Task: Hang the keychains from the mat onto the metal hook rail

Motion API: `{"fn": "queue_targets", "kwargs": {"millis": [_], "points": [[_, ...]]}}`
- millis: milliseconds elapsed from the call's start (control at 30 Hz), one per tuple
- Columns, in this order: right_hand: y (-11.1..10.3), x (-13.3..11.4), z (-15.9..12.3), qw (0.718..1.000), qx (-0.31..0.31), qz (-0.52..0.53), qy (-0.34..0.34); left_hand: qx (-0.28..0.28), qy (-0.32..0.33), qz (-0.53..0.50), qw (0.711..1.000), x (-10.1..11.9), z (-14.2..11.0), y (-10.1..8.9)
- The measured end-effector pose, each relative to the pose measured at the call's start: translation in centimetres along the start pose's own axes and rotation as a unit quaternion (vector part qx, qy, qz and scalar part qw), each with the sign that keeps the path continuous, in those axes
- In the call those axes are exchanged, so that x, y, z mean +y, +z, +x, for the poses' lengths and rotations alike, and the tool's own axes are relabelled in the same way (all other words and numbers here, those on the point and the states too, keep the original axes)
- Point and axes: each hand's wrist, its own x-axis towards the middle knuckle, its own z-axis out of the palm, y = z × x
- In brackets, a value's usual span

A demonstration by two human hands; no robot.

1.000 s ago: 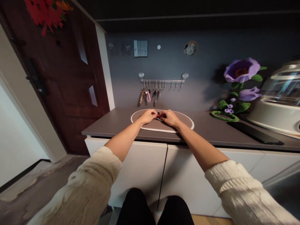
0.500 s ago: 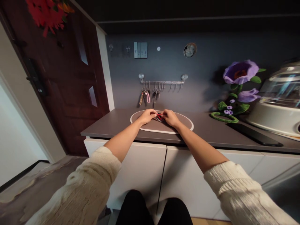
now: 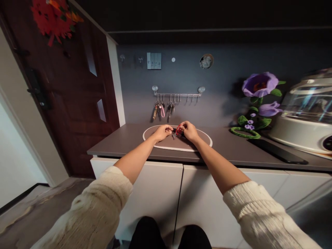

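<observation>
My left hand and my right hand meet over an oval brown mat with a white rim on a grey counter. Both hands pinch a small bunch of keys with a red strap between their fingertips, just above the mat. A metal key dangles from the bunch. On the wall behind, a chrome hook rail carries several other key bunches.
A dark wooden door stands to the left. At the right are purple fabric flowers, a flat black device and a white domed appliance. White cabinet doors are below the counter.
The hands have lifted the red-strapped keys slightly off the mat and kept working them together. The view has tilted down a little.
</observation>
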Motion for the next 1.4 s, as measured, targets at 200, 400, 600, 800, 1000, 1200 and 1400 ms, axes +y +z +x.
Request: {"fn": "queue_targets", "kwargs": {"millis": [200, 400, 600, 800, 1000, 1200, 1400], "points": [[-0.1, 0.5, 0.6, 0.997, 0.039, 0.058, 0.023, -0.003, 0.021, 0.018, 1.0, -0.5, 0.1, 0.1], [0.1, 1.0, 1.1, 0.99, 0.034, 0.137, 0.025, 0.003, 0.036, 0.025, 0.999, -0.7, 0.2, 0.1], [0.1, 1.3, 1.3, 0.984, 0.045, 0.17, 0.014, 0.027, 0.033, 0.035, 0.998, 0.0, 0.0, 0.3], [-0.5, 0.9, 1.6, 0.978, 0.042, 0.202, 0.023, 0.033, 0.039, 0.044, 0.998, 0.2, 0.1, 0.4], [-1.7, -0.4, 2.4, 0.984, 0.032, 0.174, -0.012, 0.035, 0.037, 0.039, 0.998, -0.4, 0.6, 0.7], [-3.0, -1.9, 4.3, 0.989, 0.014, 0.146, -0.036, 0.042, 0.042, 0.046, 0.997, -1.0, 0.9, 1.0], [-4.2, -3.1, 7.2, 0.992, -0.008, 0.112, -0.055, 0.042, 0.038, 0.034, 0.998, -1.1, 1.2, 1.1]]}}
